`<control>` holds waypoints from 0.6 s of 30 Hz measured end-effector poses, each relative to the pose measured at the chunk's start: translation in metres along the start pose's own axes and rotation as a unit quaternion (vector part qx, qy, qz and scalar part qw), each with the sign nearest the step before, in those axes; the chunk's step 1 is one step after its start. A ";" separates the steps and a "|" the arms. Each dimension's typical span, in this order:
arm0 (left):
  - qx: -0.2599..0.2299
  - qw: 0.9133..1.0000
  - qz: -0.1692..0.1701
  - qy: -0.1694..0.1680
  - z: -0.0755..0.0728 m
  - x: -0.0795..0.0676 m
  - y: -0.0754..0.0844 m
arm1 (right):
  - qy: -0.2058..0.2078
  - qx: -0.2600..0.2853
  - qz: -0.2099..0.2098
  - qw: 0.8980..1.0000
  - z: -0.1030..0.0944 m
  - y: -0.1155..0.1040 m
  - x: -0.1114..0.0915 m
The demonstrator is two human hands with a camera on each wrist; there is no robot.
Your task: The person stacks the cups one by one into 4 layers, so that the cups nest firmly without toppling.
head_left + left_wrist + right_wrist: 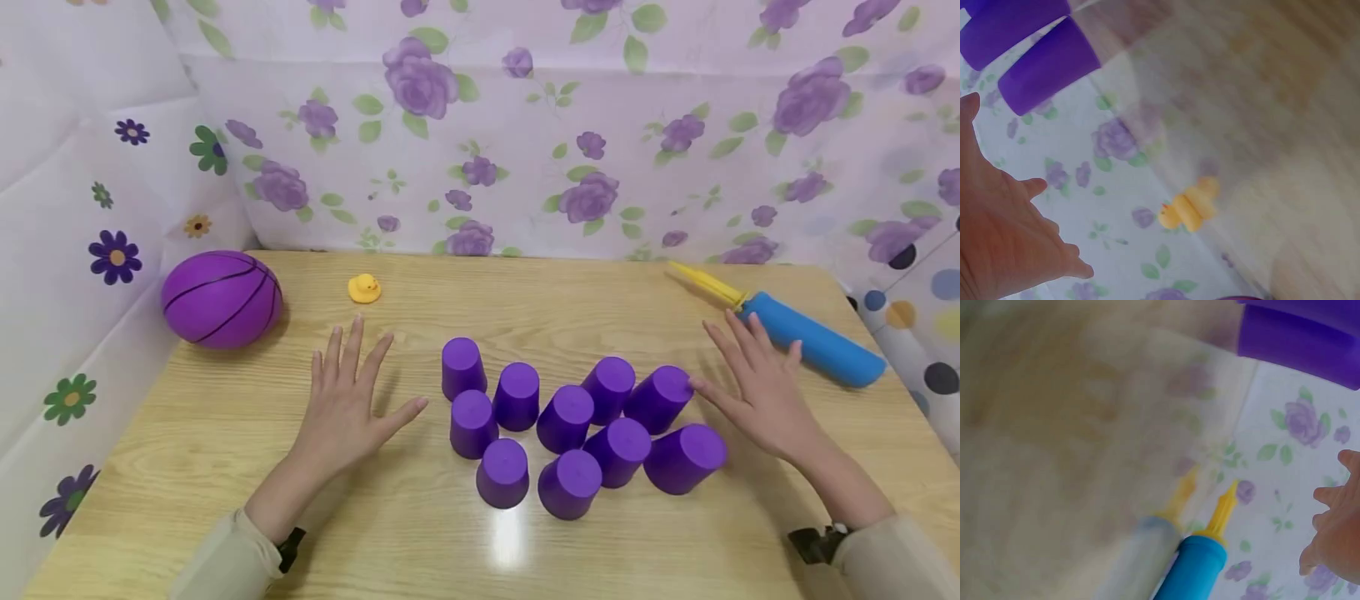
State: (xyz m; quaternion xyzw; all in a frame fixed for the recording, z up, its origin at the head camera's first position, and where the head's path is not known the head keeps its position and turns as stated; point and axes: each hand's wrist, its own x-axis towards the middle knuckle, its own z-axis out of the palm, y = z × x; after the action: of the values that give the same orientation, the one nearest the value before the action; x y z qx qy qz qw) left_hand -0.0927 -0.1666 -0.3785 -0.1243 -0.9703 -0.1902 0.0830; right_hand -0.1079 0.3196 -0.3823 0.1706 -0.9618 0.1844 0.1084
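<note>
Several purple cups (567, 417) stand upside down in a loose cluster on the wooden table, their flat bases facing up. To their left, my left hand (339, 412) is spread with straight fingers and holds nothing. My right hand (765, 400) is spread out on the other side, between the cups and a blue air pump (817, 342) with a yellow nozzle. In the head view its thumb tip overlaps the edge of a cup (660, 400); whether they touch I cannot tell. The left wrist view shows the left hand (1010, 231) apart from the cups (1050, 65).
A purple ball (222, 300) with black lines sits at the table's back left corner. Near the back edge is a small yellow rubber duck (364, 288). Flowered cloth (525, 125) hangs behind the table (225, 450) and along its sides. Each wrist wears a black strap.
</note>
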 end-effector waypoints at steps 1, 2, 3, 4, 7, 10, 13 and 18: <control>-0.003 1.000 0.006 -0.001 0.000 0.003 0.003 | -0.001 0.004 -0.005 1.000 -0.003 -0.002 0.002; -0.008 1.000 0.012 -0.004 0.000 0.005 0.007 | -0.003 0.012 -0.011 1.000 -0.006 -0.004 0.004; -0.013 1.000 0.019 -0.005 -0.001 0.009 0.010 | -0.006 0.018 -0.017 1.000 -0.009 -0.006 0.007; -0.020 0.999 0.025 -0.004 -0.001 0.010 0.012 | -0.012 0.026 -0.025 0.999 -0.010 -0.010 0.011; -0.052 0.997 0.048 -0.005 -0.003 0.020 0.022 | -0.030 0.046 -0.049 0.997 -0.012 -0.022 0.024; -0.090 0.993 0.071 -0.009 -0.004 0.033 0.033 | -0.054 0.063 -0.076 0.994 -0.011 -0.035 0.035; -0.127 0.988 0.082 -0.024 -0.005 0.043 0.043 | -0.087 0.074 -0.096 0.989 -0.011 -0.050 0.044; -0.168 0.980 0.091 -0.059 -0.005 0.054 0.054 | -0.143 0.056 -0.132 0.979 -0.018 -0.080 0.056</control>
State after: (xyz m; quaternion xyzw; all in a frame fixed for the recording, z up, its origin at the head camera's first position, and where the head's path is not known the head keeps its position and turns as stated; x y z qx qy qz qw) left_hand -0.1293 -0.1087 -0.3437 -0.2356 -0.9121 -0.3349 0.0209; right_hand -0.1271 0.2403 -0.3255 0.3262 -0.9246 0.1961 -0.0171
